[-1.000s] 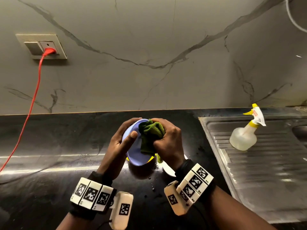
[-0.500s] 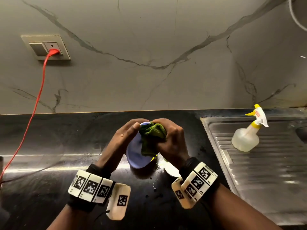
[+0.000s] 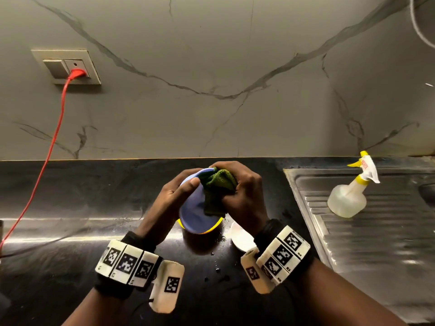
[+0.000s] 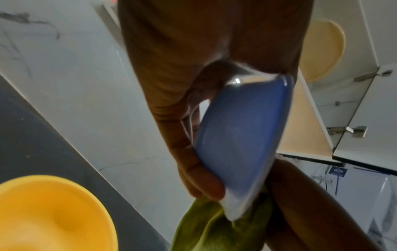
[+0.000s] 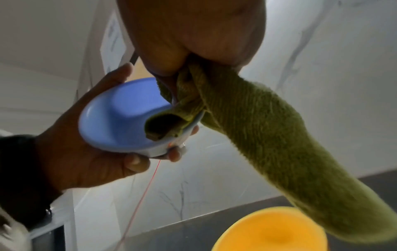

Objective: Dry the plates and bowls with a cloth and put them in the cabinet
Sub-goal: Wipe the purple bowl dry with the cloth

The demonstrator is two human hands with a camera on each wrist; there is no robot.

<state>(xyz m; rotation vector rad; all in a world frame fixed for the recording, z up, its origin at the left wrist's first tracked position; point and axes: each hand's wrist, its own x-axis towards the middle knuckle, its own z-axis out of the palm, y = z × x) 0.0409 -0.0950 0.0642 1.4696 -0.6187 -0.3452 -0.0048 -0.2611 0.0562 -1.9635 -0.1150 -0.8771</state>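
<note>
My left hand [image 3: 175, 196] grips a small blue bowl [image 3: 194, 211] by its rim, tilted on edge above the black counter. My right hand [image 3: 242, 194] clutches a bunched green cloth [image 3: 217, 189] and presses it over the bowl's far rim and into it. In the left wrist view the blue bowl [image 4: 242, 132] shows its outer side, with the cloth [image 4: 214, 225] hanging below. In the right wrist view the bowl [image 5: 120, 117] shows its hollow, and the cloth [image 5: 268, 139] trails down from my fist. A yellow bowl [image 3: 213, 228] sits on the counter under the blue one, mostly hidden.
A white dish [image 3: 241, 238] lies on the wet counter [image 3: 70, 196] beside my right wrist. A spray bottle [image 3: 348, 198] stands on the steel sink drainboard [image 3: 376, 243] at right. A red cord [image 3: 50, 147] runs from the wall socket [image 3: 67, 67]. Open cabinet [image 4: 318, 105] above holds a pale plate.
The bowl has turned in my left hand, and my thumb has shifted along its rim. My right hand has worked the cloth higher, over the top edge.
</note>
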